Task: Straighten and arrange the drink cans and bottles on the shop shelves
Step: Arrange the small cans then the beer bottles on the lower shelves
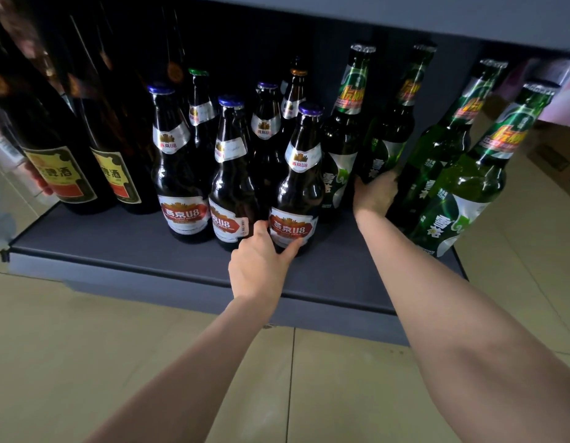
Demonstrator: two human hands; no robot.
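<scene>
Head view looks down on a dark grey bottom shelf (123, 241) set just above a beige tiled floor (85, 340), with the underside of the next shelf (405, 14) close over the bottle caps. Cardboard boxes (552, 155) stand on the floor to the right of the shelf.

The landmark is the front brown U8 bottle (298, 183), purple-capped, upright near the shelf's front edge. The left hand (261, 266) grips its base, thumb curled across the lower label and fingers wrapped behind. Just left of it stand two more front-row U8 bottles (178, 164), (231, 174), nearly touching each other. Behind these are at least four more brown bottles (267, 123), partly hidden, so their exact count cannot be told. Far left of the landmark stand two large dark bottles with yellow and red labels (63, 174), (120, 177).

Right of the landmark are four green Snow beer bottles. The nearest (341, 139) stands just beside it. The right hand (375, 195) holds the second green bottle (389, 132) low on its body, fingers curled round its far side and mostly hidden. The two outermost green bottles (437, 155), (469, 177) crowd the shelf's right end, close beside the right forearm (437, 298), which crosses the shelf edge in front of them.
</scene>
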